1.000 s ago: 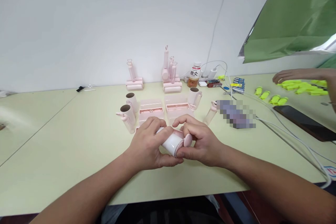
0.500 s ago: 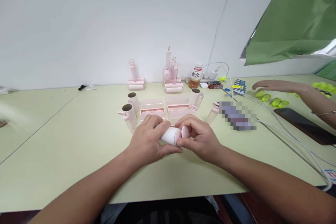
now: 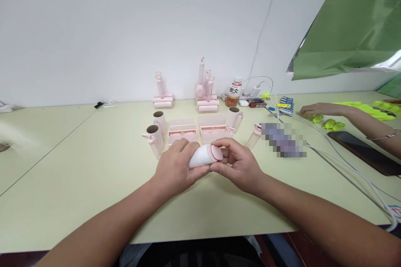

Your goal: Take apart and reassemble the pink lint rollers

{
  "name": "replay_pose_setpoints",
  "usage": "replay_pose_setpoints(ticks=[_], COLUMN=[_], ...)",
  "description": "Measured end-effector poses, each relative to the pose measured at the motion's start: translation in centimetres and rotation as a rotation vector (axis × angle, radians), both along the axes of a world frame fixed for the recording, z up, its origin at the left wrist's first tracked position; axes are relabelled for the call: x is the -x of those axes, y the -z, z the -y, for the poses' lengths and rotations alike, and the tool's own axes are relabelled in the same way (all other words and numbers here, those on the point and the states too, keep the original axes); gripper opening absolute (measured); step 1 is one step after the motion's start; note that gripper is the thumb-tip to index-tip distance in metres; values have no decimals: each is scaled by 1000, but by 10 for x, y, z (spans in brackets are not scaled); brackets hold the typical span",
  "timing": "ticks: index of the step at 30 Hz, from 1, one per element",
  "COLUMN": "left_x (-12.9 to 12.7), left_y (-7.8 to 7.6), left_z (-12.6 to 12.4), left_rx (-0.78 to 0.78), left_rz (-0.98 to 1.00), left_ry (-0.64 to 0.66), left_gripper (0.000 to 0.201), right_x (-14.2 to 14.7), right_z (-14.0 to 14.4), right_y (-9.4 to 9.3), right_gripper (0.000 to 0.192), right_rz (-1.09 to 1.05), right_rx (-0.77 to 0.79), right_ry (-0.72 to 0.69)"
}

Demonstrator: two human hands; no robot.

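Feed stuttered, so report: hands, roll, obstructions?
Left hand gripping white lint-roller roll; right hand at its pink end cap. Open pink cases just beyond. Nothing blocking.

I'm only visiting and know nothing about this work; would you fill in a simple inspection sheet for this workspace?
Surface: flat, pale-green tabletop, seamed at left.
Job's things: white cylindrical roll with pink round end piece; three upright pale tubes with brown openings.
Clutter: amber-filled bottle with white label; dark rectangular slab; a purple item is pixelated.
Hands: left hand holds the roll; right hand touches its end, grip firmness unclear.
Cables: white cables cross the right side.
Surroundings: white wall, hanging green sheet, another person's hand by neon-yellow pieces.
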State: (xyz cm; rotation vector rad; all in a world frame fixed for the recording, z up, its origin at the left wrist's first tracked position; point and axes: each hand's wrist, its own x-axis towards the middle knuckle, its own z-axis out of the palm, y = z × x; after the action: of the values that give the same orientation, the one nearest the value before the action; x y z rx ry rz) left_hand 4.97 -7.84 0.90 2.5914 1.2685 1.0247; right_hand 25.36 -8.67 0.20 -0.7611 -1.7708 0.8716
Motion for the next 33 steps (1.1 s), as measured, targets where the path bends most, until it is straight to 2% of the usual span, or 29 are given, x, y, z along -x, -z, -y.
replay_pose_setpoints(ticks=[2,4,6,8,10,12,16,19,23,27,30,33], left_x=[0,1,1,1,0,-2,-4,-5,-4,-4,-4,-4], left_y=[1,2,3,5,6,6,4,4,7,9,9,9], left_z=[0,0,-1,-2,-2,-3,-3,-4,-3,-3,-3,-4], left_rx=[112,232,316,375,429,477,485,475,524,520,526,538], left_rz=[118,266,403,520,619,691,745,772,809,810,807,804], left_ry=[13,17,4,-15,-16,14,48,63,87,81,72,69], left_gripper=[47,43,42,39,38,37,37,39,40,38,37,37], right_x=[-4,-12,-26,-44,-63,-79,-93,-93,-93,-96,-96,-98], right_z=[-2,-4,-8,-14,-21,-28,-35,-37,-40,-42,-40,-40], right_y=[-4,-11,-22,-35,-48,-59,-66,-62,-58,-58,-60,-62], right_gripper=[35,29,22,14,11,13,24,31,24,14,14,17], right_rz=[52,76,60,51,147,331,647,758,810,768,596,390], right_rx=[-148,-346,-547,-666,-633,-488,-95,25,53,50,-30,-111], right_ry=[64,189,385,624,836,943,902,849,820,793,834,940])
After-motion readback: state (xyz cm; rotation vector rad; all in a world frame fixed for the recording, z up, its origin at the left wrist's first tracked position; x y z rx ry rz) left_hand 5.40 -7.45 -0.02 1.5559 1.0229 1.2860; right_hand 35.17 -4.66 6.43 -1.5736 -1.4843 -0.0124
